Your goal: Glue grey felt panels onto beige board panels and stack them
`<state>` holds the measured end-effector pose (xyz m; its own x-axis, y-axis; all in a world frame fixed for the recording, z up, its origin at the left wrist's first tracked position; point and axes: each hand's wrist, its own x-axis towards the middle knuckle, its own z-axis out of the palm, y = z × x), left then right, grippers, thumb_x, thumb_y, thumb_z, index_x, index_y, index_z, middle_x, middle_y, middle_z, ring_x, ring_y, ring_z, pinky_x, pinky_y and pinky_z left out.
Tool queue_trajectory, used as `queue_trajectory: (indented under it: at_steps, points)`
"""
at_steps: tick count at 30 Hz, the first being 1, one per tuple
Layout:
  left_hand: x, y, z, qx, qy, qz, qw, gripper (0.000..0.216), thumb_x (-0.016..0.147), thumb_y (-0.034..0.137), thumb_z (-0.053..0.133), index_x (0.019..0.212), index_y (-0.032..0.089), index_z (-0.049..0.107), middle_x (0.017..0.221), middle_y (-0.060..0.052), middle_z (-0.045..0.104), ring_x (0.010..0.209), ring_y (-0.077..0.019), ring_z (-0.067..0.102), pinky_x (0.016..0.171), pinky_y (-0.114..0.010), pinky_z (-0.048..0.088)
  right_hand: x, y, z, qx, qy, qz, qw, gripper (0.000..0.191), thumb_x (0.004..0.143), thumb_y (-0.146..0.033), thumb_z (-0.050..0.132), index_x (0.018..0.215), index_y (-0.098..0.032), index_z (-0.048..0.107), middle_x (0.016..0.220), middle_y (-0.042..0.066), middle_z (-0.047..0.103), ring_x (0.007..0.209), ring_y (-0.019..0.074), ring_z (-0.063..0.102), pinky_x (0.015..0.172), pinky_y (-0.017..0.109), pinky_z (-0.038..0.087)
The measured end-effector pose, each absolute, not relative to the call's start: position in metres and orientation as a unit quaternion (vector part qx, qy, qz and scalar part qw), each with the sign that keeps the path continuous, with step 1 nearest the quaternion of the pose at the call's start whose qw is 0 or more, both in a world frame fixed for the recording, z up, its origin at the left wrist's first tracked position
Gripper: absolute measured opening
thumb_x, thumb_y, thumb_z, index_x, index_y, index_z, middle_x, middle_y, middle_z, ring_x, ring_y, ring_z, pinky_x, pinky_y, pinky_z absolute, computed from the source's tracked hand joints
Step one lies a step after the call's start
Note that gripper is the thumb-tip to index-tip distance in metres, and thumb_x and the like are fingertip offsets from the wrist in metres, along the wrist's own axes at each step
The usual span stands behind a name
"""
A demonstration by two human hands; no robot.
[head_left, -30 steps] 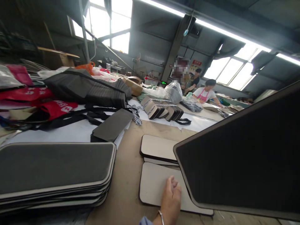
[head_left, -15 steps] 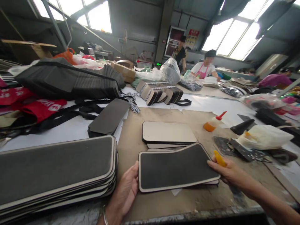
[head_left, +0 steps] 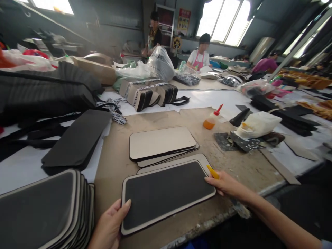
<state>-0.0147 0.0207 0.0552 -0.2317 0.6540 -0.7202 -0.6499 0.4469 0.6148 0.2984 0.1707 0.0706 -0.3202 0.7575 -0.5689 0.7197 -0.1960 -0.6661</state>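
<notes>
A dark rectangular panel (head_left: 166, 193) with a pale border and rounded corners is held between my two hands, tilted near the table's front edge. My left hand (head_left: 109, 221) grips its left end, thumb on top and fingers underneath. At the right end, my right hand (head_left: 225, 183) pinches the edge. A small yellow tool (head_left: 212, 172) also sticks up from that hand; its kind is hard to make out. Just behind the held panel lies a short stack of panels with a pale top one (head_left: 162, 141). A taller stack of dark panels (head_left: 38, 211) stands left of my left hand.
A squeeze bottle (head_left: 209, 122) with orange liquid and a red nozzle stands behind right, near a white plastic container (head_left: 259, 123). Dark sheets (head_left: 77, 138) lie left. A tied panel bundle (head_left: 147, 92) and plastic bags sit farther back. Several people are beyond the table.
My left hand has closed over the panel's left end, thumb now on top. The panel, bent before, looks flatter and is nearer me, apart from the pale-topped stack. The view has turned right.
</notes>
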Motion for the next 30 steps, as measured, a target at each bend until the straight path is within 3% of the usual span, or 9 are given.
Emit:
queue_trajectory:
  at_steps: [6, 15, 25, 30]
  points:
    - [-0.013, 0.024, 0.058, -0.014, 0.594, 0.524, 0.61, 0.051, 0.046, 0.029, 0.084, 0.091, 0.013, 0.065, 0.085, -0.008, 0.073, 0.083, -0.0266, 0.067, 0.063, -0.03, 0.055, 0.293, 0.172, 0.068, -0.597, -0.649, 0.471, 0.005, 0.034, 0.069, -0.053, 0.048, 0.063, -0.02, 0.042, 0.041, -0.008, 0.038, 0.033, 0.0063, 0.035, 0.037, 0.019, 0.027]
    - [-0.008, 0.026, 0.071, 0.046, 0.571, 0.56, 0.598, 0.04, 0.054, 0.034, 0.078, 0.085, 0.012, 0.065, 0.082, -0.009, 0.072, 0.086, -0.0253, 0.066, 0.079, -0.035, 0.051, 0.301, 0.177, 0.044, -0.633, -0.639, 0.436, -0.025, 0.047, 0.056, -0.067, 0.045, 0.062, -0.021, 0.046, 0.041, -0.003, 0.042, 0.033, 0.0095, 0.036, 0.036, 0.024, 0.028]
    - [-0.008, 0.024, 0.071, 0.08, 0.578, 0.554, 0.593, 0.037, 0.064, 0.036, 0.071, 0.091, 0.012, 0.065, 0.083, -0.009, 0.072, 0.086, -0.0237, 0.065, 0.08, -0.034, 0.05, 0.302, 0.179, 0.039, -0.647, -0.636, 0.42, -0.028, 0.043, 0.054, -0.066, 0.051, 0.056, -0.023, 0.044, 0.04, 0.0, 0.044, 0.03, 0.0111, 0.037, 0.036, 0.026, 0.028]
    - [-0.007, 0.026, 0.071, 0.067, 0.59, 0.558, 0.579, 0.042, 0.059, 0.038, 0.075, 0.09, 0.011, 0.065, 0.082, -0.009, 0.072, 0.086, -0.0248, 0.065, 0.079, -0.034, 0.05, 0.3, 0.179, 0.041, -0.635, -0.647, 0.421, -0.027, 0.042, 0.058, -0.063, 0.054, 0.055, -0.022, 0.043, 0.04, -0.002, 0.044, 0.03, 0.0099, 0.037, 0.036, 0.024, 0.028]
